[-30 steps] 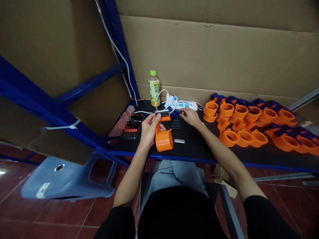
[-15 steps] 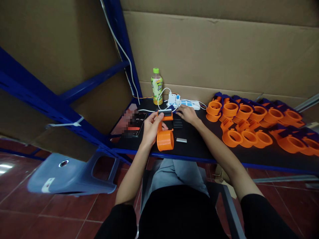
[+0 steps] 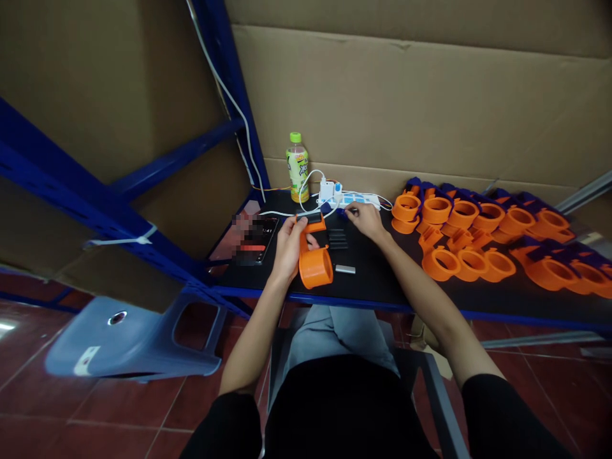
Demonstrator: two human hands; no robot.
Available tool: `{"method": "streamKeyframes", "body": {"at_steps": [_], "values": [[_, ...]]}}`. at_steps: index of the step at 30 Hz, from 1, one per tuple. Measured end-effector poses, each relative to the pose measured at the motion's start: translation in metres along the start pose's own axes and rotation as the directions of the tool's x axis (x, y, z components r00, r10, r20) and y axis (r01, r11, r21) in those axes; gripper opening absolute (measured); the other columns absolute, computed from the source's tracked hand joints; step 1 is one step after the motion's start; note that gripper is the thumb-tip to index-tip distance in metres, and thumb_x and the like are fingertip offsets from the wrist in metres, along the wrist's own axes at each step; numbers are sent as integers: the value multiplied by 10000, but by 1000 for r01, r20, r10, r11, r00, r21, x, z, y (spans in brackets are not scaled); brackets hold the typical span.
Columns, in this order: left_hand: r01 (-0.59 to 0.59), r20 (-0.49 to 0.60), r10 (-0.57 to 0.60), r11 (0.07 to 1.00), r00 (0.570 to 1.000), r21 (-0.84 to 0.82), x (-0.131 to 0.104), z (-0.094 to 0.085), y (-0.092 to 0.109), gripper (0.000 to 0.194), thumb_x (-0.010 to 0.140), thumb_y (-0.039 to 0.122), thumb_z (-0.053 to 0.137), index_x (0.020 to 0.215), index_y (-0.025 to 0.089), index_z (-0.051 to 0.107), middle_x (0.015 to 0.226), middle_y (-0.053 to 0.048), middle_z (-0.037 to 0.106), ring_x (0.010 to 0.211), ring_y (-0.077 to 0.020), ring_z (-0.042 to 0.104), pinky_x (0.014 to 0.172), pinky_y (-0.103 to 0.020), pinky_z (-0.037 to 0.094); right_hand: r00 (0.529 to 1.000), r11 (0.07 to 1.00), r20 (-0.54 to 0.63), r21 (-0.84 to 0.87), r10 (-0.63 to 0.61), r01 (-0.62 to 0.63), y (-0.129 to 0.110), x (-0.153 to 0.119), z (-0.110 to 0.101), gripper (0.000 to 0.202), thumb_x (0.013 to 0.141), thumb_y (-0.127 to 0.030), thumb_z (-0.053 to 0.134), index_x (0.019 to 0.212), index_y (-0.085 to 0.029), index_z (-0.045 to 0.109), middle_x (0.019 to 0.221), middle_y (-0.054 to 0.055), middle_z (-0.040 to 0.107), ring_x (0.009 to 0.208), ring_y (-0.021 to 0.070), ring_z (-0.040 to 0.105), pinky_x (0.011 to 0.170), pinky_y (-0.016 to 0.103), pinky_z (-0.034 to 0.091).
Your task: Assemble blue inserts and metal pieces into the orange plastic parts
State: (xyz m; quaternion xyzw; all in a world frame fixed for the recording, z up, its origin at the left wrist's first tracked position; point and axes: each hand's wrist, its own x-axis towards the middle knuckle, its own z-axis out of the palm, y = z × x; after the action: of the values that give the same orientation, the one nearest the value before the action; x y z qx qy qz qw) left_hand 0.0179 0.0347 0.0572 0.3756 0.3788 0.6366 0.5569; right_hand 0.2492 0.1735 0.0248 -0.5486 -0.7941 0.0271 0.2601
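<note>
My left hand (image 3: pixel 289 247) is closed around the arm of an orange plastic ring-shaped part (image 3: pixel 315 268), with its round cup toward me. A black strip (image 3: pixel 313 218) lies across the upper end of this part, near my thumb. Close to the white power strip (image 3: pixel 368 200), my right hand (image 3: pixel 367 220) has its fingers curled together; whatever they pinch is too small to make out. Several black strips (image 3: pixel 337 239) lie on the black tabletop between my hands. Nearer the front edge rests a small silver-grey bar (image 3: pixel 345 269).
Several orange ring parts (image 3: pixel 471 261) with dark blue pieces stand in rows on the right. At the back are a green-capped bottle (image 3: pixel 298 169) and white cables. A phone (image 3: pixel 268 237) lies at left, beside a blue post (image 3: pixel 234 83). A blue-grey stool (image 3: pixel 134 338) stands below.
My right hand has shifted slightly right, and its fingers have drawn together. More of the black strips now shows. The left hand keeps its hold on the orange part.
</note>
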Motion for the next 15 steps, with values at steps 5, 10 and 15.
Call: {"method": "streamKeyframes", "body": {"at_steps": [5, 10, 15], "values": [[1, 9, -1, 1000, 1000, 0, 2, -1, -3, 415, 804, 505, 773, 934, 245, 477, 509, 71, 618, 403, -133, 594, 444, -195, 480, 995, 982, 81, -176, -60, 74, -7, -4, -3, 285, 1043, -313, 545, 1216, -219, 750, 1227, 94, 780, 1075, 262, 721, 910, 331, 486], [9, 7, -9, 1000, 1000, 17, 3, 0, -5, 447, 792, 537, 790, 931, 238, 488, 522, 53, 637, 403, -136, 605, 438, -194, 484, 994, 999, -93, 28, 49, -46, -11, -4, -3, 269, 1021, -327, 539, 1166, -204, 729, 1098, 84, 797, 934, 238, 733, 863, 331, 502], [25, 7, -25, 1000, 1000, 14, 4, 3, -9, 486, 765, 548, 818, 946, 225, 502, 532, 52, 638, 410, -136, 619, 456, -204, 516, 974, 887, -164, 458, 155, -64, -26, -4, -6, 187, 905, -289, 566, 1013, -182, 675, 874, 25, 747, 649, 139, 616, 710, 275, 505]]}}
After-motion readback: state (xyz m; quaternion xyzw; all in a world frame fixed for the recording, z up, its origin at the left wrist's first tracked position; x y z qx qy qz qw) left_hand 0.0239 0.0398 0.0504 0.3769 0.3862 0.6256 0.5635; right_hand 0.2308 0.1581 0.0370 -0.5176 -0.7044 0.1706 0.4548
